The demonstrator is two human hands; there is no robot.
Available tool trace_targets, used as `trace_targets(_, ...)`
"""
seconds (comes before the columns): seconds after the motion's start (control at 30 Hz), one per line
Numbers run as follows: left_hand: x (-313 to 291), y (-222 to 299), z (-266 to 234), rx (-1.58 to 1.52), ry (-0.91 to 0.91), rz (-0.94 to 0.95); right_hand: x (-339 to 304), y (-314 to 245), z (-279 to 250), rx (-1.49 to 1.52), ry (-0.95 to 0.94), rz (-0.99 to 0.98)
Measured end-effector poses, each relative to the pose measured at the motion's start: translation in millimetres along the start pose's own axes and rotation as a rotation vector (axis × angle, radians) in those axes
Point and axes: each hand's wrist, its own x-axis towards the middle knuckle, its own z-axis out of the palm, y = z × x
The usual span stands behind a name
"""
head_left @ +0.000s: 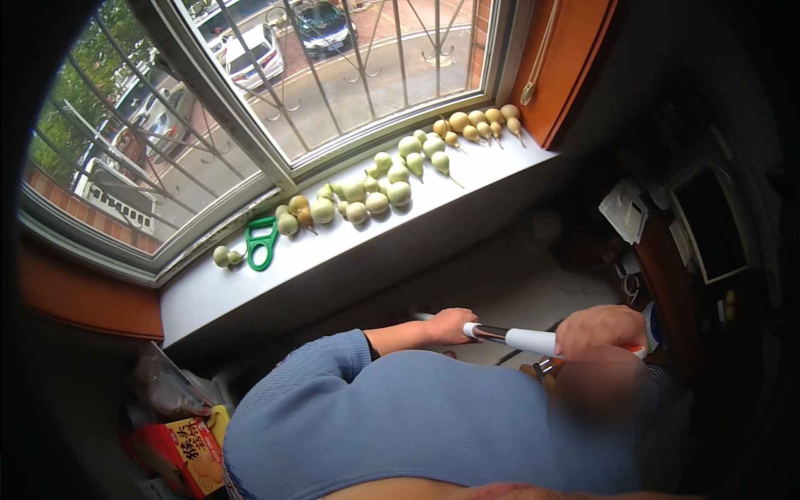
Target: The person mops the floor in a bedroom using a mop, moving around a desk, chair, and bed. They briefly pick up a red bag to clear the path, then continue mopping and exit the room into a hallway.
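Note:
My left hand (450, 327) is closed around a long slender pole (532, 340) with white and dark sections, in front of my blue top. Farther to the right, my right hand (600, 330) grips the same pole near a bit of orange at its end. The pole lies nearly level between the two hands, and its far left end runs into shadow behind my left hand. What the pole belongs to cannot be made out. A blurred patch hides the area just below my right hand.
A white windowsill (350, 250) holds several small green and tan gourds (377, 202) and a green plastic piece with two openings (262, 244). Above it is a barred window (358, 92). A red box (187, 454) and plastic bag (171, 387) sit lower left; a screen (708, 221) stands right.

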Motion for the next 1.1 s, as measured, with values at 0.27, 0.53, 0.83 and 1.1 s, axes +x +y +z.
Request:
trace_targets(0.27, 8, 21, 26, -0.128, 0.007, 0.024, -19, -19, -16, 0.013, -0.136, 0.004)
trace_targets(0.53, 35, 18, 40, -0.102, 0.072, 0.031, -49, -10, -22, -0.100, 0.231, -0.098)
trace_targets(0.83, 53, 71, 71, -0.065, 0.188, 0.221, -89, -53, -40, -0.110, 0.175, -0.260)
trace_targets(1.1, 111, 65, 86, -0.025, 0.376, 0.348, -99, -60, -26, -0.358, 0.053, -0.176)
